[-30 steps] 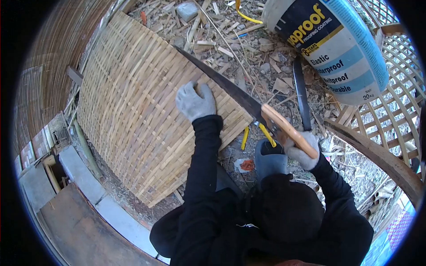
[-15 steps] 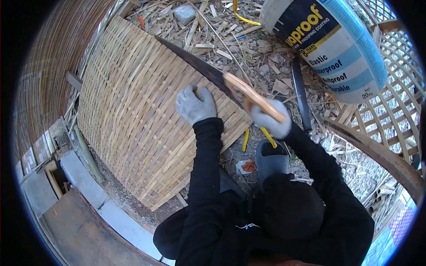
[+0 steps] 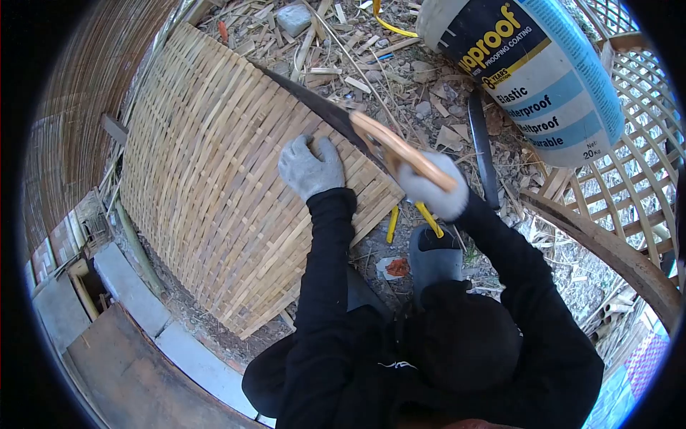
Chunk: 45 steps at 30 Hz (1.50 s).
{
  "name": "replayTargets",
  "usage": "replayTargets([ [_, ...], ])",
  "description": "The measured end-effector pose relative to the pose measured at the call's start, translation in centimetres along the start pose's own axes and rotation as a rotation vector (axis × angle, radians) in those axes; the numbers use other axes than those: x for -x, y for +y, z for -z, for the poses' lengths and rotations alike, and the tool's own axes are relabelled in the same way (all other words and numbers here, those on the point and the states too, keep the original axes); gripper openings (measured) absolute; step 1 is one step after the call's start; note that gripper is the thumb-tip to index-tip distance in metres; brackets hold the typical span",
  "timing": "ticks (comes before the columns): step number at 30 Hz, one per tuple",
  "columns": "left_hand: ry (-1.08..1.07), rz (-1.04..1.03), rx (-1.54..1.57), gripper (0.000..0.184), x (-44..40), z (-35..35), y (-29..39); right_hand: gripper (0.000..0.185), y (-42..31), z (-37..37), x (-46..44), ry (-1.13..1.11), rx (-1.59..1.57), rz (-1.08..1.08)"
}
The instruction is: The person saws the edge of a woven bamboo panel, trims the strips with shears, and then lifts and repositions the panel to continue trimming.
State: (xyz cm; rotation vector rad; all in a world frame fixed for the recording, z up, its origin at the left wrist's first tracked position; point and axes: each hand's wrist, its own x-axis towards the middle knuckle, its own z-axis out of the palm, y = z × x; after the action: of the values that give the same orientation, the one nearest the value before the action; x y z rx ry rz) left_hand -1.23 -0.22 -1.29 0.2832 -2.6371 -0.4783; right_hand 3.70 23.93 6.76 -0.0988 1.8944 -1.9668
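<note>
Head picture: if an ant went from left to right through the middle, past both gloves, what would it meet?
Thin sticks → mat → left hand, lying on the mat → right hand → long knife → lattice.

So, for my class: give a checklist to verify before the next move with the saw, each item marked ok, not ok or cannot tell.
1. Left hand resting on the woven panel: ok.
2. Right hand gripping the saw by its wooden handle: ok.
3. Gloves on both hands: ok.
4. Saw's teeth against the panel's edge: cannot tell; they don't show clearly.
5. Loose long blade well away: not ok, I'd say; it lies near the right forearm.
6. Ground clear: not ok; wood scraps litter it.
</note>
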Motion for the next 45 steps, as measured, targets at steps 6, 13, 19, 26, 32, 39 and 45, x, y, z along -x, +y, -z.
replayTargets([
  [6,-0.021,0.017,0.023,0.026,-0.1,0.5,0.1,0.017,-0.7,-1.5,-1.3,0.052,0.012,-0.059],
  [13,0.013,0.001,-0.008,0.028,-0.1,0.4,0.3,0.009,-1.3,4.1,13.9,-0.044,0.484,-0.094],
  [19,0.008,0.000,-0.014,0.028,-0.2,0.3,0.3,0.010,-1.6,2.0,9.3,0.059,0.248,-0.063],
  [26,0.004,0.034,0.024,0.026,0.0,0.1,0.2,0.017,0.1,-1.1,-4.2,-0.005,0.187,0.192],
  [32,0.028,0.018,0.023,0.026,-0.4,0.1,0.1,0.012,-2.7,1.0,-1.8,0.122,0.411,0.241],
  [39,0.039,-0.027,0.013,0.027,-0.1,-0.2,-0.2,0.023,4.0,8.1,-1.0,0.062,1.087,0.408],
  [45,-0.002,0.004,0.031,0.026,-0.1,0.3,0.0,0.047,3.0,8.7,-1.0,0.031,1.299,0.506],
])
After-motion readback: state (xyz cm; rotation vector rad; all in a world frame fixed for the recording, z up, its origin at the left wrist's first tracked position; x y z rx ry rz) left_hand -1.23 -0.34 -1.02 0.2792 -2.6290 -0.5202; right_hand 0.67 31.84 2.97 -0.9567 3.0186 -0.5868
